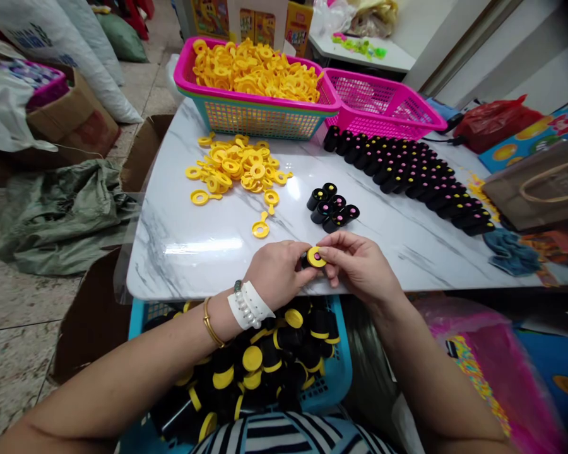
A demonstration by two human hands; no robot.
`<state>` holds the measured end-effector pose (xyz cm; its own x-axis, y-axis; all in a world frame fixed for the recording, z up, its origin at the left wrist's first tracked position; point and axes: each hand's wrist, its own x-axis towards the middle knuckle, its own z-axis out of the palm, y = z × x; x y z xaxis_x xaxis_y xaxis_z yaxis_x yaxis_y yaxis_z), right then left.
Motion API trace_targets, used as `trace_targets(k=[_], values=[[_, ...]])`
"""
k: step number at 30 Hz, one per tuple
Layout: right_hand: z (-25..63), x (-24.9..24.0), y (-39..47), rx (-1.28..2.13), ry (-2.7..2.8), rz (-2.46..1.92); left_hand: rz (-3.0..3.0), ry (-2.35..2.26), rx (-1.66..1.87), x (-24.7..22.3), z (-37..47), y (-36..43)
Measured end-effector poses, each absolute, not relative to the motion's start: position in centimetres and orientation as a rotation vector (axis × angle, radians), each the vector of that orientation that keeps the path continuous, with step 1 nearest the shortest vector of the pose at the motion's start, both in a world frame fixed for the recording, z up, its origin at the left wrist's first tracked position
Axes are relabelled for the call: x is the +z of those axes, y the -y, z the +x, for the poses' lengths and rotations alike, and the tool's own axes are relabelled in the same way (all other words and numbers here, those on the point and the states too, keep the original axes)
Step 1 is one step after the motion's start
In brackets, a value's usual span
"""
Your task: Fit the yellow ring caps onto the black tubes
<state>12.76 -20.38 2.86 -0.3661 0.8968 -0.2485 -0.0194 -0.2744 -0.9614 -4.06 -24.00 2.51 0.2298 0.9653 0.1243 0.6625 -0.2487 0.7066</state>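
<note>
Near the front edge of the marble-patterned table [208, 271], my left hand [281, 271] grips a black cylinder, mostly hidden by the fingers. A yellow ring piece [316, 256] sits on its end, with a pink dot showing in the middle. My right hand [357, 265] pinches this yellow ring between thumb and fingers. Beyond my hands stands a small group of black cylinders [334, 208] with pink and yellow dots. Loose yellow ring pieces [236, 165] lie in a pile to the left, one of them [260, 229] nearest my left hand.
A pink and teal basket [265, 120] full of yellow rings stands at the back, beside a pink basket [383, 101]. Rows of black cylinders [407, 167] fill the right side. Below the table edge, a blue basket [343, 353] holds black cylinders with yellow caps.
</note>
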Motion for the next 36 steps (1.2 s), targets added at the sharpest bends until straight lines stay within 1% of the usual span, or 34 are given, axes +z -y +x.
trace_targets(k=[9,14,19,21,27,32,36], values=[[12.6,3.2,20.8,1.651,1.407,-1.194,1.993,-1.447,0.777,2.9,-4.2,24.0],[12.4,3.3,20.9,1.688,1.426,-1.221,1.753,-1.359,0.707,4.0,-4.8,23.3],[12.5,2.9,20.9,1.637,1.481,-1.246,1.622,-1.338,0.695,3.4,-4.7,22.6],[12.4,2.8,21.1,1.588,1.490,-1.261,1.671,-1.375,0.732,3.0,-4.5,23.1],[12.3,2.6,22.0,1.527,1.368,-1.217,1.997,-1.487,1.038,1.7,-4.1,24.3],[14.3,2.5,23.3,1.726,1.158,-1.052,2.131,-1.378,1.024,1.4,-4.2,24.3],[15.2,2.5,22.8,1.783,1.232,-1.000,2.201,-1.425,0.940,1.7,-3.7,24.4]])
